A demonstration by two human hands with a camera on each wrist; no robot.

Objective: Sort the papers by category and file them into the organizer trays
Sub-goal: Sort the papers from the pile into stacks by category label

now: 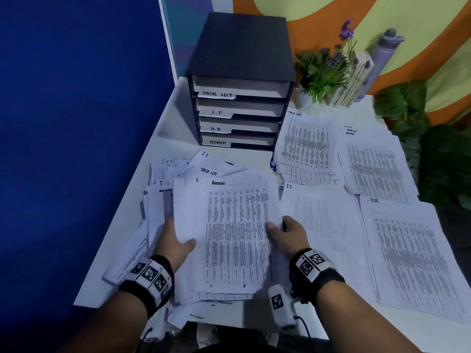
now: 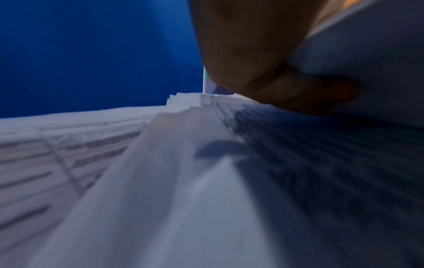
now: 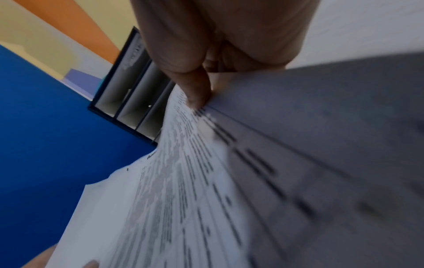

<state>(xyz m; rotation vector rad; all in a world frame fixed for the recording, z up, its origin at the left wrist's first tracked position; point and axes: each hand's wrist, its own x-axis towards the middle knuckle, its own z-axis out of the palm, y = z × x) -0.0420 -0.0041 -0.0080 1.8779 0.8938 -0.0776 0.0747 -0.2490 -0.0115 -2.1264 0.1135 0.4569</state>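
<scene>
head view downward, wrist views close

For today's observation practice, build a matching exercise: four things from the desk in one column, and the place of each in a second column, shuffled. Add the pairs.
Things
1. TASK LIST tray
2. ADMIN tray
3. H.R. pile
4. held ADMIN sheet

Places
A. bottom slot of the organizer
B. between the left hand and right hand
C. top slot
D. near right part of the desk

Pairs: 1-C, 2-A, 3-D, 4-B

White table (image 1: 175,118), blue wall (image 1: 76,110) left, orange/yellow wall (image 1: 318,8) behind; dim light.
</scene>
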